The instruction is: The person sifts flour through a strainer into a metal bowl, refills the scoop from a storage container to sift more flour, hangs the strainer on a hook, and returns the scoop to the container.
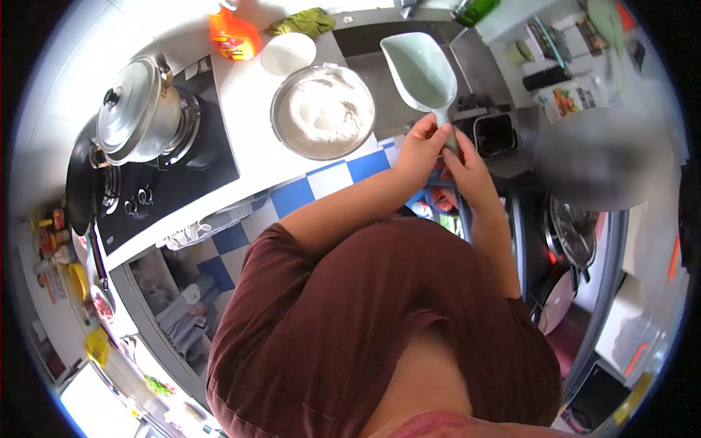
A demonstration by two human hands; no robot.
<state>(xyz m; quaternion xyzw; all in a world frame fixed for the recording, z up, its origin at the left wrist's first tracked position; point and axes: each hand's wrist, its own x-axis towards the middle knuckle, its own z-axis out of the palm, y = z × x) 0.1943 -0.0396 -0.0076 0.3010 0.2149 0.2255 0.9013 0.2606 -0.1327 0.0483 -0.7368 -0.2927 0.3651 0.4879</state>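
Both hands are closed round the handle of a pale green ladle-shaped scoop (422, 71), whose bowl is over the sink. My left hand (420, 152) grips the handle from the left, with its thumb on top. On the handle's right side, my right hand (469, 164) has its fingers wrapped round the lower end. To the left of the scoop, a metal bowl (277, 120) with white powder (325, 109) in it stands on the white counter (248, 135). A white bowl (289, 54) sits just behind it.
A lidded steel pot (139, 113) is on the black stove (197, 171) at left, beside a dark wok (79, 182). An orange bottle (235, 35) and a green cloth (303, 23) lie along the back. The sink (365, 55) is behind the hands.
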